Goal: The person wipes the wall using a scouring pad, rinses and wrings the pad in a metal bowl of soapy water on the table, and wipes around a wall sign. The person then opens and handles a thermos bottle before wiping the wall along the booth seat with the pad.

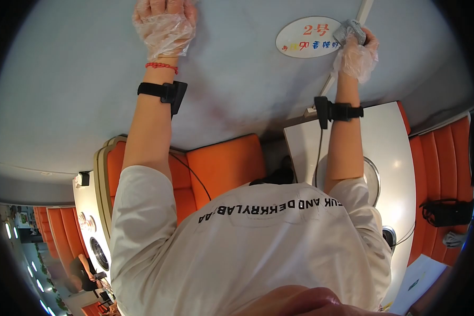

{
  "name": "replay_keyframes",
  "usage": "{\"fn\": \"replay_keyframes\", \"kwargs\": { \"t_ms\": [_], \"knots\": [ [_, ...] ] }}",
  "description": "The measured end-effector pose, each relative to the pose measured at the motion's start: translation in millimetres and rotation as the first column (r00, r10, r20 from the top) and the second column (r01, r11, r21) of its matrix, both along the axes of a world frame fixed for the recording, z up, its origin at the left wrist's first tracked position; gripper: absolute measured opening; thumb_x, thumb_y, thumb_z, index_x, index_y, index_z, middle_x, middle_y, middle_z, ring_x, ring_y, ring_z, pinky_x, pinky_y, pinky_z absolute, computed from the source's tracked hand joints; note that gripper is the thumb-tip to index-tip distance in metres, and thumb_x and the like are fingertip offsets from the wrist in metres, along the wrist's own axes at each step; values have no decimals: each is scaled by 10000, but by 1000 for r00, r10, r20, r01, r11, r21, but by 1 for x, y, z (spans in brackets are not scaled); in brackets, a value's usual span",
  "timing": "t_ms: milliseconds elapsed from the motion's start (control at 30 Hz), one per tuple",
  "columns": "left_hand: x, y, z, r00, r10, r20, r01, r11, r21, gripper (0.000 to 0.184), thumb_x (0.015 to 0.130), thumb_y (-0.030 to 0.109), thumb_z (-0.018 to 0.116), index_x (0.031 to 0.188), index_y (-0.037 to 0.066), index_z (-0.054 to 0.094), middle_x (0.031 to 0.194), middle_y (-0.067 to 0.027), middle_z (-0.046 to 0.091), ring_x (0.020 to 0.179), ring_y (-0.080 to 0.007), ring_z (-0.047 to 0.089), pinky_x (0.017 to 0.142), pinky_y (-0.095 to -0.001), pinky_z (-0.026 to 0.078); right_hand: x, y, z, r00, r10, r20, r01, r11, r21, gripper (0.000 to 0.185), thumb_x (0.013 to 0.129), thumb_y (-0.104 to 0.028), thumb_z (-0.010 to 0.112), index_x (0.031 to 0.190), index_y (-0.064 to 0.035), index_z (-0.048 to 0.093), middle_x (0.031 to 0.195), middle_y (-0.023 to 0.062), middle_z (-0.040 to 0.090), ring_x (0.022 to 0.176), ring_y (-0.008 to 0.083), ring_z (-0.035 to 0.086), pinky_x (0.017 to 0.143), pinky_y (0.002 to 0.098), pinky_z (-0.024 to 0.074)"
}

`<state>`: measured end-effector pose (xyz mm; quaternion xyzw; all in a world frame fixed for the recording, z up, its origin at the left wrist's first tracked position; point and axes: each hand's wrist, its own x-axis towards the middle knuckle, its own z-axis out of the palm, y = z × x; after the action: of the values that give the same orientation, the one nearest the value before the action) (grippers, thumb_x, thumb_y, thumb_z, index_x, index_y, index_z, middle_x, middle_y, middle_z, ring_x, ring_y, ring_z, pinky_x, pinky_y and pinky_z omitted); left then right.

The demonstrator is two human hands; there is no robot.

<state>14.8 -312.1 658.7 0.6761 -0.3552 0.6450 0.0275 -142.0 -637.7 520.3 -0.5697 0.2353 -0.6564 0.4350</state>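
My left hand (166,27), in a clear plastic glove, rests high against the pale grey wall (237,58); its fingers extend upward and are partly cut off by the top edge. My right hand (359,57), gloved the same way, is closed on a bunched grey cloth (351,32). The cloth is at the right end of a white oval sign (300,38) with red, yellow and blue lettering, and it covers a bit of the sign's edge. A white strip (364,11) runs along the wall behind this hand.
A white table (395,142) with a round metal-rimmed fitting stands below my right arm. Orange seats (229,158) are below the wall, with another orange bench (441,174) at the right holding a black bag (446,211). Another person (84,271) is at lower left.
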Motion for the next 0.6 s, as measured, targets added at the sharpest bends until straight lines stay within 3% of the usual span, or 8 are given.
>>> {"fn": "replay_keyframes", "kwargs": {
  "t_ms": [100,167,267,333,400,500,567,600],
  "knots": [
    [-1,-1,0,1000,17,0,-17,1000,1,481,878,199,616,1349,129,548,1414,-94,504,1305,-328,439,1089,-493,343,20,53,17,903,-249,-349,243,968,-61,301,809,-128,732,1095,-98,644,1040,119,633,998,278,616,886,389,503],
    [-1,0,2,1000,4,2,-4,1000,14,484,883,194,608,1357,128,539,1419,-96,501,1310,-327,438,1094,-493,338,37,90,6,941,-306,-147,236,902,-362,307,697,-1,667,988,-96,657,966,96,640,946,283,622,839,401,509],
    [-3,0,1,999,45,11,-45,999,15,487,890,182,598,1369,126,530,1423,-99,499,1315,-327,436,1100,-495,332,51,140,-19,965,-101,-241,-17,897,-443,334,641,51,604,916,-131,649,970,78,643,999,305,612,822,393,500],
    [2,-9,-5,807,-547,-222,481,828,-288,483,893,175,595,1369,126,529,1423,-99,499,1315,-327,437,1103,-496,328,39,158,-35,903,129,-409,-293,882,-368,340,654,56,593,926,-141,643,993,67,642,1041,311,603,851,402,493],
    [8,-19,-9,587,-785,-199,648,603,-465,485,894,169,593,1372,128,526,1422,-98,498,1315,-327,435,1105,-498,325,22,165,-40,737,390,-551,-550,821,-154,336,676,45,594,951,-143,640,1004,61,644,1070,318,594,882,410,485],
    [9,-21,-9,825,-553,-113,500,809,-310,497,893,165,592,1382,131,517,1421,-97,496,1318,-326,429,1109,-500,321,-7,143,-24,875,83,-476,-232,936,-265,290,745,-2,615,993,-150,644,1032,79,648,1055,334,607,907,418,482],
    [0,0,0,1000,16,15,-16,1000,8,507,891,165,592,1390,130,509,1422,-96,493,1320,-326,426,1111,-501,318,-10,98,-12,906,7,-424,-34,998,-58,247,794,-62,653,1024,-152,651,1035,90,649,1030,334,625,899,407,488],
    [0,-3,-3,954,-273,-121,258,958,-126,511,890,166,592,1393,131,506,1424,-96,491,1321,-326,424,1112,-501,317,-14,74,-3,931,-10,-366,7,1000,-9,256,796,-72,670,1039,-151,651,1040,94,647,1018,331,630,900,404,490]
  ]
}}
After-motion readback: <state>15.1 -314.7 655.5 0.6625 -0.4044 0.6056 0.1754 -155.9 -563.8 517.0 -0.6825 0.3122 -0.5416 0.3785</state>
